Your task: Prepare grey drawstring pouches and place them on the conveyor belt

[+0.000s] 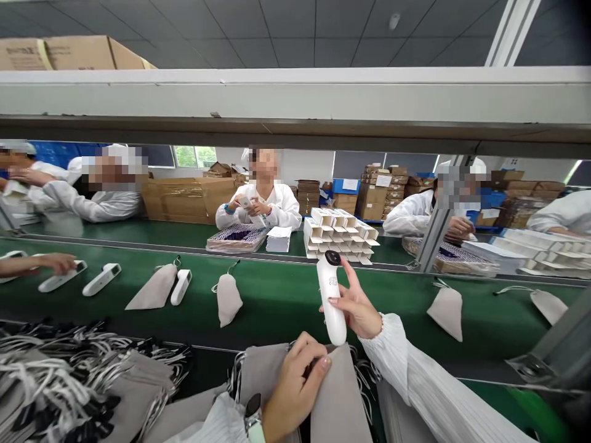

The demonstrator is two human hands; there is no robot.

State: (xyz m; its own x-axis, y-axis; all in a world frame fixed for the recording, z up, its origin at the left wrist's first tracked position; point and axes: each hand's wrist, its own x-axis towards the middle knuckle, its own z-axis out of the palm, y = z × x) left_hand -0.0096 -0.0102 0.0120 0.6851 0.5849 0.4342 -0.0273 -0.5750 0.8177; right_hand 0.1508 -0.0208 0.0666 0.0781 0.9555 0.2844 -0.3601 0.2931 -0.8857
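Note:
My right hand [357, 307] grips a white handheld device [331, 301] with a dark round lens-like end, held nearly upright above the near edge of the belt. Its lower tip is just over a grey drawstring pouch [340, 394]. My left hand [295, 384], fingers curled, pinches the left edge of that pouch; the exact grip is partly hidden. More grey pouches [263, 369] lie stacked beneath and beside my hands. At the left is a large heap of pouches with white cords [55, 381] and black cord ends.
Along the green conveyor belt [277, 295] lie filled-looking pouches [228, 300] and white devices [101, 280]. A co-worker's hand [60, 263] touches a device at left. Across sit several co-workers, with open white boxes [339, 234]. A metal post [436, 234] and overhead shelf [295, 98] frame the view.

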